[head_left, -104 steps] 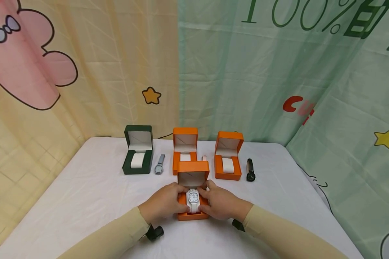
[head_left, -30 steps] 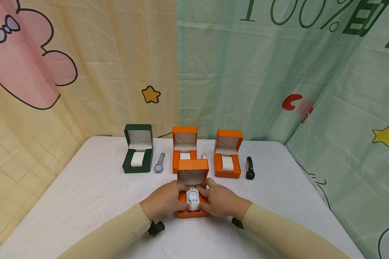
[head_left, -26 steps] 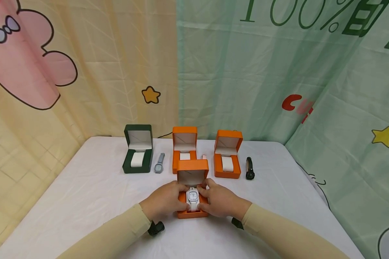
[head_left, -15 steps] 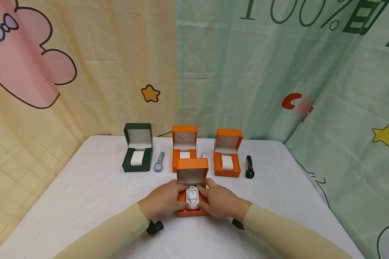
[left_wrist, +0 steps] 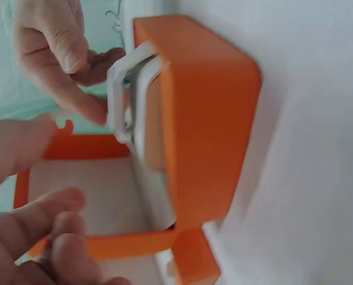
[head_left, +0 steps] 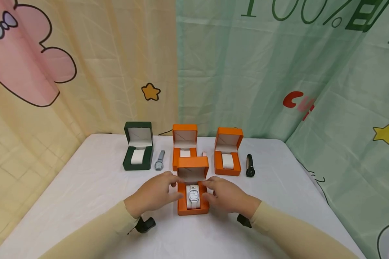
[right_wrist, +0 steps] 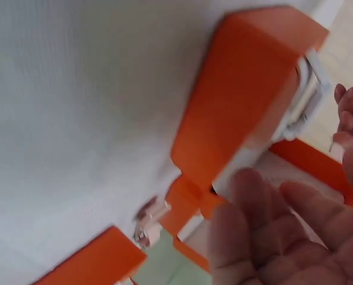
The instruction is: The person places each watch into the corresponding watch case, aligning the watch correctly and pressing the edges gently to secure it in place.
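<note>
Both hands, left [head_left: 155, 196] and right [head_left: 228, 198], loosely spread, seemingly just off the orange box [head_left: 193, 208].

The near orange box [head_left: 193, 205] hides the lower part of the orange box [head_left: 184, 144] behind it and most of a small pinkish item [head_left: 204, 154], too little of which shows to identify. The grey watch [head_left: 159, 162] and black watch [head_left: 250, 167] are too small to read their dials. In the right wrist view, blurred fingers [right_wrist: 265, 237] cover the box's inside.
</note>
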{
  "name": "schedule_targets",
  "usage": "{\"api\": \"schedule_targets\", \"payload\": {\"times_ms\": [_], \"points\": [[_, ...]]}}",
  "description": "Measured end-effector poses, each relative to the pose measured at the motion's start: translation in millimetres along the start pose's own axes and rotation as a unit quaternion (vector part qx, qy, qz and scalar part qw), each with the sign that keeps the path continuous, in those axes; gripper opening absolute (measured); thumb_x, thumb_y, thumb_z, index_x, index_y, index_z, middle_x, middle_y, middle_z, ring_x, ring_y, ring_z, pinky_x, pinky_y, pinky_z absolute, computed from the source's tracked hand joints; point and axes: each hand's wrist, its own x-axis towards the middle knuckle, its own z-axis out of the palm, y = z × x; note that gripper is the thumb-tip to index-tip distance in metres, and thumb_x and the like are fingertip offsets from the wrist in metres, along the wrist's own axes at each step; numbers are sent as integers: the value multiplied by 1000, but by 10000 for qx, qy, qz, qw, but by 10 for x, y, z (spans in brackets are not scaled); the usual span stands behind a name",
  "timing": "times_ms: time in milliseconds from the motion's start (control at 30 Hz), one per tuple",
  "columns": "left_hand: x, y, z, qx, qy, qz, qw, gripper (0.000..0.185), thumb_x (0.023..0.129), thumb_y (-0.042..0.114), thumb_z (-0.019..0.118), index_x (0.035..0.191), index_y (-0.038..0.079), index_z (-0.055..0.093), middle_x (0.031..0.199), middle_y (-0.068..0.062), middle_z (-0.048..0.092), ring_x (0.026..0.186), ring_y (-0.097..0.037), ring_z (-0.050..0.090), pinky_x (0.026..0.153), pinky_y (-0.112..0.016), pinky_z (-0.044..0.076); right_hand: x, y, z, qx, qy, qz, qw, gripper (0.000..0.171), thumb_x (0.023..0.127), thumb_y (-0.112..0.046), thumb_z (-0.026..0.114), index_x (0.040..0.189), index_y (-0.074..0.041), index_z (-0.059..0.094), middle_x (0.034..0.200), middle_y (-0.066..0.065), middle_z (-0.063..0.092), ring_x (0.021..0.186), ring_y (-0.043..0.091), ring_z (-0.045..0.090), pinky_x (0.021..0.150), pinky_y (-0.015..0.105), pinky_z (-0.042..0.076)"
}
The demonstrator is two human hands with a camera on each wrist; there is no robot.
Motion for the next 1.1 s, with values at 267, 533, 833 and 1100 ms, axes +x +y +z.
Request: {"api": "schedule_targets", "payload": {"times_ms": [267,533,833,1100], "points": [[127,-51,-301,-1010,1212,-213,9872,47,101,46,68,133,12,64,96,-3,63,75,-18,55,60,-29,45,134,105,-352,1460,2149,264,9653,22,107,-29,62,110,-11,76,87,1,68,69,14,55,59,29,49],[363,-56,-287,-1345,688,-726,9859,62,103,58,59,143,11,63,120,-8,73,87,-19,74,75,-35,58,422,155,-408,2073,1422,552,9663,43,109,-38,58,147,-20,64,102,8,69,73,19,58,58,30,46],[399,-13,-275,-1440,714,-768,9840,45,104,49,63,129,13,73,110,-3,75,84,-15,71,75,-34,58,498,201,-353,2352,1156,702,9625,40,106,-37,63,141,-19,68,102,5,74,78,18,59,60,29,43],[384,-33,-250,-1603,660,-902,9807,43,103,49,65,127,14,74,107,-2,75,83,-16,69,75,-34,57,481,206,-340,2632,684,1083,9562,42,106,-42,62,138,-17,71,107,10,73,92,28,67,71,29,55]]}}
